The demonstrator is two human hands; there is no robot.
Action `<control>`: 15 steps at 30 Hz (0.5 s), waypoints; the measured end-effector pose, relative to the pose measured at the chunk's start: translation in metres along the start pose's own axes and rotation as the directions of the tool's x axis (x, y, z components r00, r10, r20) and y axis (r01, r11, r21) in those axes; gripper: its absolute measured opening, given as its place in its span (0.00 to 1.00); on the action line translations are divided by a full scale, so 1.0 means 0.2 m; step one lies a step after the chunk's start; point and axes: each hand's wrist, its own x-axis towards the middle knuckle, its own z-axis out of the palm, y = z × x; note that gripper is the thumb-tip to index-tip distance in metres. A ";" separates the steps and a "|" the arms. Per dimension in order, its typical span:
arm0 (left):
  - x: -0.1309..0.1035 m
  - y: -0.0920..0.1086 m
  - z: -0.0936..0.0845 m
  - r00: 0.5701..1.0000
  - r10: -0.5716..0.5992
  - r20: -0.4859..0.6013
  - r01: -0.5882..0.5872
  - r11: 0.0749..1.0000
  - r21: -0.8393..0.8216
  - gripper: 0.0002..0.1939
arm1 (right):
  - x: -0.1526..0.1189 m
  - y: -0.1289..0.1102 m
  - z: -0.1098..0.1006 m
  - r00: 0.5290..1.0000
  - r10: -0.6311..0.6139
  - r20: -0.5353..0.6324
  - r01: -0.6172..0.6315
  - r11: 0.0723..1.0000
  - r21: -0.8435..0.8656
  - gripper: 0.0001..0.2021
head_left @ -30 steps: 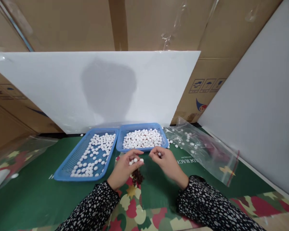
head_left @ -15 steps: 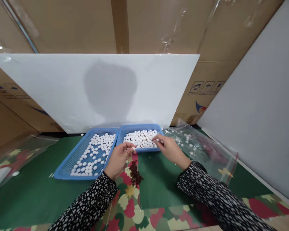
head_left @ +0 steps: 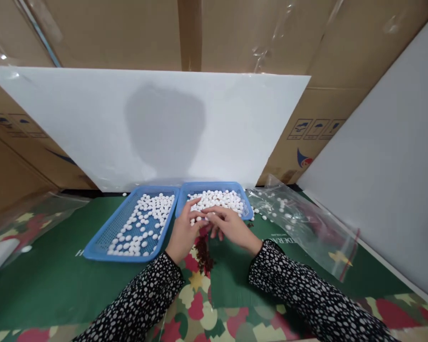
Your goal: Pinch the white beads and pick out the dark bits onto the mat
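My left hand is bent at the front edge of the right blue basket, its fingertips closed round a small white ball. From the right, my right hand reaches over to it, and its fingertips meet the left ones; whether they pinch anything is too small to tell. White balls fill much of that basket. Just below the hands, a pile of dark red bits lies on the patterned sheet. At the left, a second blue basket holds more white balls, spread loosely.
A clear plastic bag with white balls in and around it lies at the right. Another clear bag is at the far left. Behind the baskets stand a white board and cardboard.
My right hand has moved left from over the right basket to meet my left hand. The view has shifted slightly, and more loose balls show beside the right basket.
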 end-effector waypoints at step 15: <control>-0.06 -0.07 -0.07 0.972 -0.204 0.113 0.223 0.956 -0.189 0.23 | 0.23 0.03 -0.18 0.916 -0.372 -0.151 0.201 0.751 -0.629 0.09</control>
